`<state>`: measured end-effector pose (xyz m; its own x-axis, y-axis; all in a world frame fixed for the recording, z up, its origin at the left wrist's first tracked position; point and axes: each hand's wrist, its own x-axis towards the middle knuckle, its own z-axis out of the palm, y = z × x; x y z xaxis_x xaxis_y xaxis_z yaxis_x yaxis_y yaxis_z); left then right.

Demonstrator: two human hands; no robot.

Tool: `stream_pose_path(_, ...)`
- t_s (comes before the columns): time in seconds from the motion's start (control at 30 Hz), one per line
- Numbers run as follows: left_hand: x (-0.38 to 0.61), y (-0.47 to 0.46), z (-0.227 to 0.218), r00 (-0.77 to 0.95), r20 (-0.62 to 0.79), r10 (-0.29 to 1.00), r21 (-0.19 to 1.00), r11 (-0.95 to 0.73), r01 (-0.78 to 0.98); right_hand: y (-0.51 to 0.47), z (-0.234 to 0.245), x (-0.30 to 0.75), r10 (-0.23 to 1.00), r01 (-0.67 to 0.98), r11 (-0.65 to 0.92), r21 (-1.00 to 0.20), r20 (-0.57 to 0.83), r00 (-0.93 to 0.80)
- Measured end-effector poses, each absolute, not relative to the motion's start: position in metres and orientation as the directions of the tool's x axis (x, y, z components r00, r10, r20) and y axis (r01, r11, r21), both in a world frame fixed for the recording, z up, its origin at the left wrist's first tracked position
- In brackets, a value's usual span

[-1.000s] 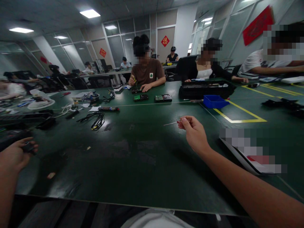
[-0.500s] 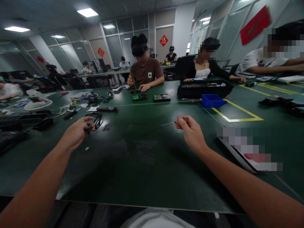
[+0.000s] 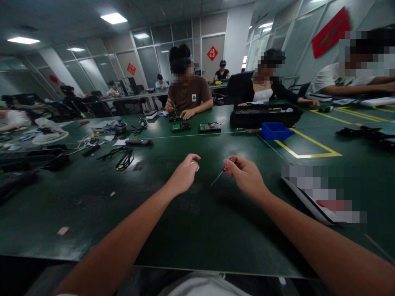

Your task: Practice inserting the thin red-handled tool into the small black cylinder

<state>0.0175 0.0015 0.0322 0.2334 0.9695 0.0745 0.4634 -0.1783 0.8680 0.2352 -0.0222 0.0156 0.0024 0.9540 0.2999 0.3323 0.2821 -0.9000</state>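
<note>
Near the middle of the green table, my left hand (image 3: pixel 184 176) has its index finger stretched forward and the other fingers curled. A small whitish round thing (image 3: pixel 195 166) shows at its fingertips, too small to name, and the palm side is hidden. To its right, my right hand (image 3: pixel 245 172) is closed around the red handle of a screwdriver (image 3: pixel 218 177). The thin metal shaft points down and left toward the tabletop. A gap separates the two hands.
Left of my hands lie a coiled black cable (image 3: pixel 124 158) and a dark pen-shaped tool (image 3: pixel 138 142). Circuit boards (image 3: pixel 181 127), a blue bin (image 3: pixel 277 131) and a black tray (image 3: pixel 265 117) stand farther back. A white packet (image 3: pixel 311 199) lies right. Co-workers sit opposite.
My left hand has moved right from beside the coiled cable to the table's middle; the dark thing at its fingers no longer shows. The screwdriver's tip has swung downward in my right hand.
</note>
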Motion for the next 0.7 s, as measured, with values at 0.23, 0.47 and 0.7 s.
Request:
stream_pose_path(0.23, 0.015, 0.002, -0.012, 0.356, 0.215, 0.909, 0.702, -0.397, 0.591, -0.021, 0.014, 0.233, 0.935, 0.173, 0.331, -0.928, 0.347, 0.07)
stream_pose_path(0.47, 0.01, 0.009, -0.01, 0.354, 0.334, 0.873, 0.716, -0.48, 0.507, -0.021, 0.011, 0.233, 0.935, 0.147, 0.343, -0.928, 0.353, 0.044)
stream_pose_path(0.7, 0.013, 0.002, -0.006, 0.32, 0.308, 0.896, 0.737, -0.438, 0.515, -0.025, 0.014, 0.23, 0.937, 0.243, 0.33, -0.912, 0.347, 0.031)
